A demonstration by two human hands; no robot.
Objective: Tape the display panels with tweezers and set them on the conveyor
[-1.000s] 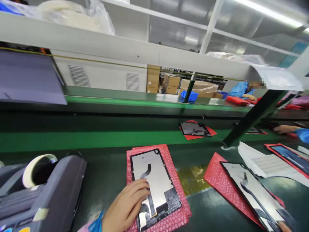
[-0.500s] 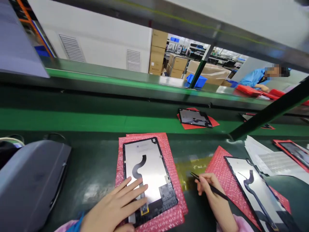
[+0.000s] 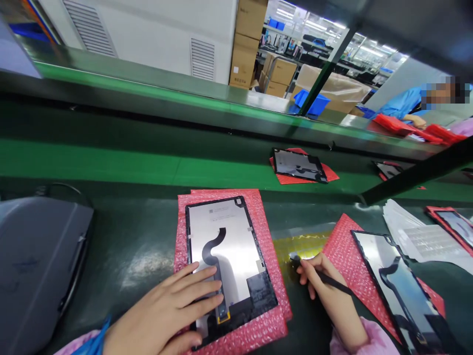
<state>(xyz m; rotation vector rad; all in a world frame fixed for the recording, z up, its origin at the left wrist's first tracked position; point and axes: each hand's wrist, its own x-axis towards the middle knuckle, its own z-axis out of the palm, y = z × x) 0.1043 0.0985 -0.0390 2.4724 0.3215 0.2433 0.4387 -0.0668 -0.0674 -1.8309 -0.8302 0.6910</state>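
My left hand lies with fingers spread over the lower left of a tablet screen panel. The panel rests silver back up on red bubble wrap. A dark S-shaped flex cable runs down the panel and passes beside my fingertips. Between the thumb and fingers of my right hand are black tweezers. Their tip is down at the strips of yellow tape on the bench. A small shiny spot shows at the tip; whether it is a picked-up piece I cannot tell.
Another screen panel lies on red bubble wrap at right, near white paper sheets. A grey machine stands at left. Beyond are a panel on the green strip, a slanting post and a co-worker in blue.
My right hand has brought the tweezers' tip slightly left and onto the yellow tape. The left hand stays on the panel. The whole view has tilted and shifted a little.
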